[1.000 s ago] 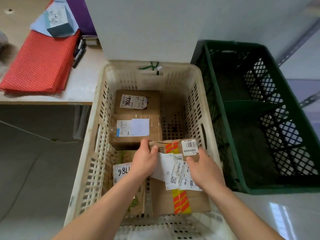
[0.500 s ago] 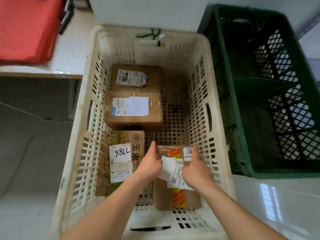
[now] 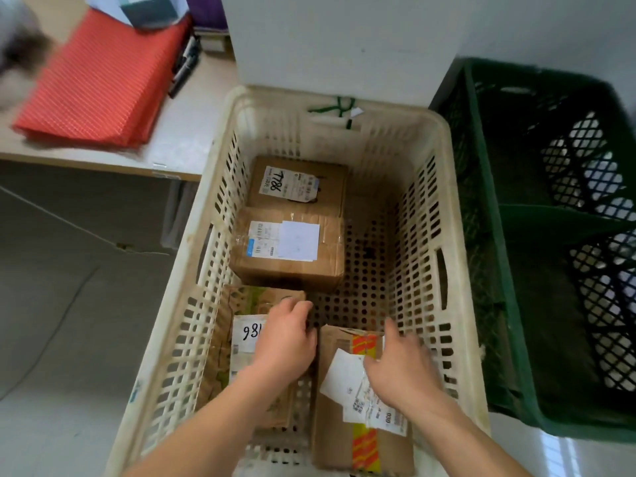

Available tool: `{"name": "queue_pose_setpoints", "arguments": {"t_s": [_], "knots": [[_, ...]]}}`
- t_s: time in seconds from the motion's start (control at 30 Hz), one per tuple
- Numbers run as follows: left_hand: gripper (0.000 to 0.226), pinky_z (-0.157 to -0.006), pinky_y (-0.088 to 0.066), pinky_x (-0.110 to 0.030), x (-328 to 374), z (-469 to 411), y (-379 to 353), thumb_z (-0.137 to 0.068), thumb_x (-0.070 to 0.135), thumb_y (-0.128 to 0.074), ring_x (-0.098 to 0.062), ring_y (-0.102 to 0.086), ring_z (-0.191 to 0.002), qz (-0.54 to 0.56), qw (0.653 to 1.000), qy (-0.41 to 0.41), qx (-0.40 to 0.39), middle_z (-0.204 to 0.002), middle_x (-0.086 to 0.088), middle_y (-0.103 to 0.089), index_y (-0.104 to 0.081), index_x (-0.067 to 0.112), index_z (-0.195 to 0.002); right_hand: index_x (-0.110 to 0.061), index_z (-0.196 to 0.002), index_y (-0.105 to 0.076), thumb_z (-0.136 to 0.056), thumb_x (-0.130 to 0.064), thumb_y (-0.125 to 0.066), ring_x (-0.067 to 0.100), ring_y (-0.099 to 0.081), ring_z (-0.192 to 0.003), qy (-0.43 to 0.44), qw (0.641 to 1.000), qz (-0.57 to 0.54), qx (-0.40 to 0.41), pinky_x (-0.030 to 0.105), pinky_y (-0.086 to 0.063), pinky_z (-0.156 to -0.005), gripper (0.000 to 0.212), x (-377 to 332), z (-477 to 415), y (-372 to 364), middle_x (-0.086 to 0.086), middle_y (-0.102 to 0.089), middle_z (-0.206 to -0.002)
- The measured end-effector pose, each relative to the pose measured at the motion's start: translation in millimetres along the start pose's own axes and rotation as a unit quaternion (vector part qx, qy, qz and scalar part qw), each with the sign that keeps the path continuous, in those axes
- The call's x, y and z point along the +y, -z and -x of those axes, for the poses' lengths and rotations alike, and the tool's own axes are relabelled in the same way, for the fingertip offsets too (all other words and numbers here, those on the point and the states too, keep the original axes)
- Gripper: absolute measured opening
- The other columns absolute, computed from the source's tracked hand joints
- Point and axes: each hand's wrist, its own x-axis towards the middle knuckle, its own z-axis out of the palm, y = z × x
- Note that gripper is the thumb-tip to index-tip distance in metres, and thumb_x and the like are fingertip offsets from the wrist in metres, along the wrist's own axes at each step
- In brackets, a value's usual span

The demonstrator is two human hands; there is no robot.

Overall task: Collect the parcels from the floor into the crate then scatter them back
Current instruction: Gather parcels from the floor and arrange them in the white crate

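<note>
The taped parcel (image 3: 361, 401) is lying in the cream crate (image 3: 457, 270), at its near right corner. The left hand (image 3: 285, 342) and right hand (image 3: 402, 370) are being held spread, gripping nothing. It is judged stiff and light, best gripped by opposite edges; its loose label would tear.

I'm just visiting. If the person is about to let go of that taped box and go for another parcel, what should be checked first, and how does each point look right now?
1. Taped box resting on the floor of the cream crate: ok.
2. Right hand clear of the taped box: cannot tell, fingers blurred over its label.
3. Left hand free: ok, it holds nothing, spread over the numbered box.
4. Room left in the crate: ok, bare floor at the far right.
5. Other boxes lying flat: ok.
</note>
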Motion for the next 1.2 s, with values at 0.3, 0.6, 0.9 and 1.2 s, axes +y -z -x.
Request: {"name": "queue_pose_setpoints", "arguments": {"t_s": [0.3,0.6,0.9,1.2], "knots": [[0.075,-0.116,-0.025,-0.067,-50.6,-43.3,26.5,-0.088,0.052,-0.062,-0.029,-0.027,-0.149,-0.191,0.971,0.029,-0.138,-0.157,0.005,-0.036,-0.03,0.03,-0.153,-0.03,-0.165,-0.011,-0.102,-0.045,-0.052,0.033,-0.014,-0.158,0.105,0.994,0.001,0.003,0.051,-0.027,-0.126,0.077,-37.3,-40.8,18.6,0.008,-0.007,-0.173],[0.017,-0.084,-0.059,-0.036,-45.6,-41.9,32.2,-0.094,0.035,-0.059,-0.011,-0.061,-0.09,-0.002,0.993,0.113,0.019,-0.109,0.004,-0.057,-0.063,0.022,-0.105,-0.024,-0.165,-0.02,-0.102,-0.034,-0.062,0.028,-0.033,-0.153,0.087,0.975,-0.2,-0.036,0.043,-0.032,-0.123,0.076,-72.2,-72.2,40.0,0.003,-0.031,-0.167],[0.071,-0.11,-0.044,-0.048,-47.6,-79.7,53.4,-0.086,0.018,-0.062,-0.029,-0.044,-0.138,0.231,0.945,0.21,0.095,-0.153,-0.003,-0.036,-0.031,0.02,-0.15,-0.027,-0.164,-0.022,-0.096,-0.027,-0.069,0.026,-0.044,-0.145,0.059,0.912,-0.402,-0.056,0.051,-0.039,-0.12,0.082,-91.9,-100.7,41.0,0.001,-0.043,-0.16],[0.061,-0.091,-0.057,-0.04,-23.2,-84.5,47.8,-0.089,0.025,-0.064,-0.026,-0.057,-0.115,0.239,0.942,0.231,0.045,-0.143,-0.008,-0.043,-0.041,0.018,-0.145,-0.037,-0.164,-0.011,-0.081,-0.05,-0.075,0.034,-0.047,-0.14,-0.027,0.949,-0.313,-0.009,0.052,-0.039,-0.117,0.106,-43.9,-99.8,38.2,0.004,-0.048,-0.155]]}}
